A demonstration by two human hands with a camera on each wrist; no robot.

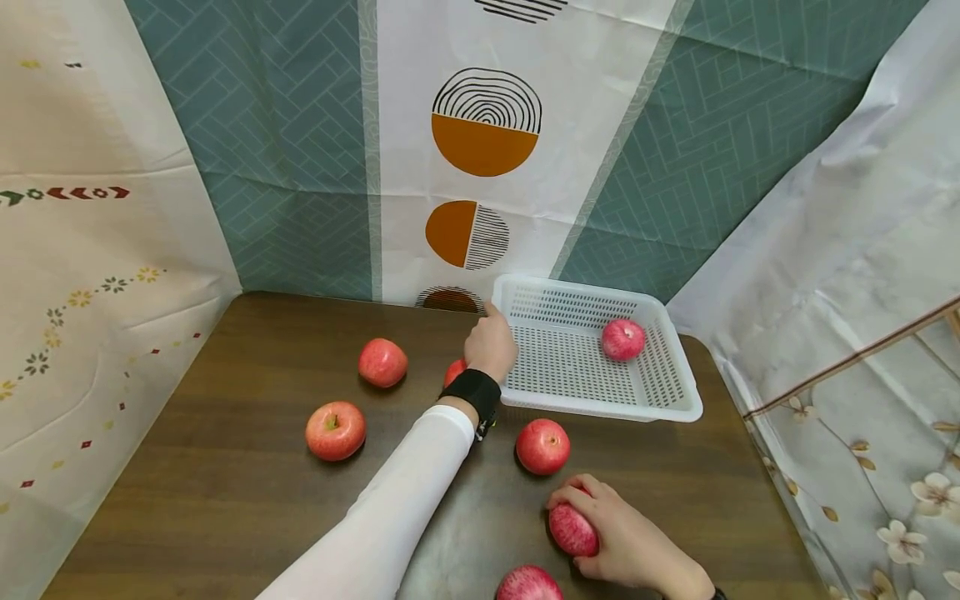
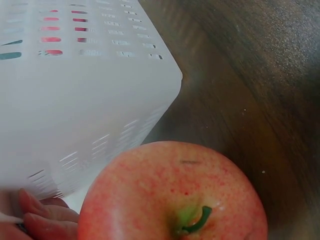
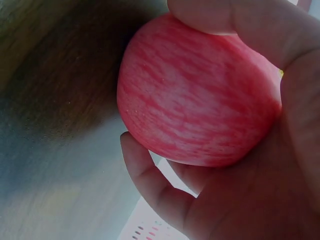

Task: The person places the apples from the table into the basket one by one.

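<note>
My left hand [image 1: 492,343] grips the left end of the white plastic basket [image 1: 600,406]. In the left wrist view its fingers [image 2: 47,215] curl in at the lower part of the basket's wall. A red-yellow apple [image 2: 150,190] with a green stem sits close beside that hand, mostly covered by the wrist in the head view. With fingers and thumb around it, my right hand [image 1: 633,533] holds a streaked red apple [image 1: 573,530] low over the table. Inside the basket, toward its right end, lies one pink-red apple [image 1: 623,340].
On the brown table [image 1: 225,483] are more apples: one red apple [image 1: 543,447] before the basket, another apple [image 1: 529,585] at the bottom edge, and two at left, a rear apple [image 1: 382,363] and a front apple [image 1: 335,431]. Patterned cloth [image 1: 307,150] hangs behind.
</note>
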